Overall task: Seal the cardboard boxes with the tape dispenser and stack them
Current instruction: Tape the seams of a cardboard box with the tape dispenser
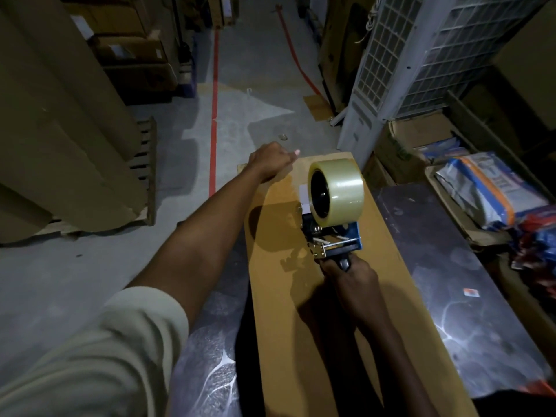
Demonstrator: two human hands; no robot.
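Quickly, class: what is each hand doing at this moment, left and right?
Left hand: rests on the far end of the cardboard box; grip cannot be told.
Right hand: grips the tape dispenser handle.

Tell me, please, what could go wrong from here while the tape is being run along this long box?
1. The left hand steadies only the far corner of the cardboard box, so pulling the tape dispenser may swivel the box on the table.
2. The right hand grips the handle close behind the metal cutter and could slip onto it.
3. The clear tape roll is hard to see in this dim light, so the strip may wander or wrinkle.
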